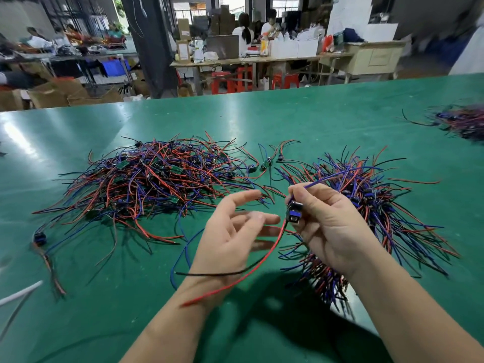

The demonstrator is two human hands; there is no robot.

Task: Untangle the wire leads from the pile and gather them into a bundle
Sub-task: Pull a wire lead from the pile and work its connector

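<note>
**A.** Lead (293, 209). You hold it clear of the bench (288, 113), toward the near edge. Thumb and forefinger of your right hand (332, 229) pinch its dark connector, and the other fingers curl beneath.

**B.** Note its long axis. The blue tail runs up toward the far right. The red and black tails sweep down toward the near left and cross over your left wrist. No other wire appears to hang from it, so judge it free of the pile.

**A.** Left hand (230, 239). Its fingers are spread and loose, gripping nothing. Blur hides whether a fingertip touches the red tail.

**B.** Bundle (372, 205). It lies on the bench just beyond and right of your right hand, with connectors massed at its middle and tails fanned toward the far and near edges. Your right hand is plainly the nearer, and the blue tail points over the bundle.

**A.** The coming move likely turns on this: the lead's axis roughly matches the bundle's. You would carry it rightward and lay connector on connectors, leaving the left hand free to straighten the red and black tails.

**B.** Pile (157, 176). The tangle spreads left of centre. A few strays (267, 162) lie between pile and bundle, and another heap (463, 121) sits at the far right edge.
</note>
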